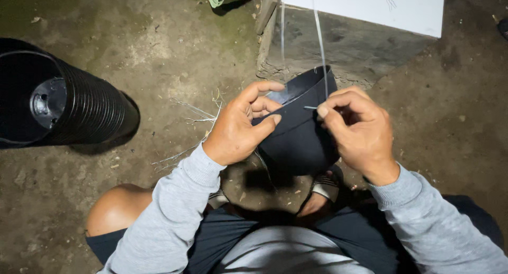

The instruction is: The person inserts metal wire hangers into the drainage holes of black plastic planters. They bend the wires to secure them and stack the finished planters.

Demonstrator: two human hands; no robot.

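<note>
A black plastic pot (pixel 299 139) is held in front of me, its mouth tilted away. My left hand (pixel 238 128) grips its rim, thumb outside and fingers inside. My right hand (pixel 357 131) pinches a thin pale strand (pixel 321 49) at the rim's right side. The strand runs upward from the pot toward the white board (pixel 370 4). A second pale strand (pixel 282 25) hangs beside it.
A stack of nested black pots (pixel 79 107) lies on its side at the left on the dirt floor. Thin pale strand scraps (pixel 190 115) lie on the ground by my left hand. A concrete block (pixel 344 46) sits under the white board. My knee (pixel 114 210) and sandalled foot (pixel 323 192) are below.
</note>
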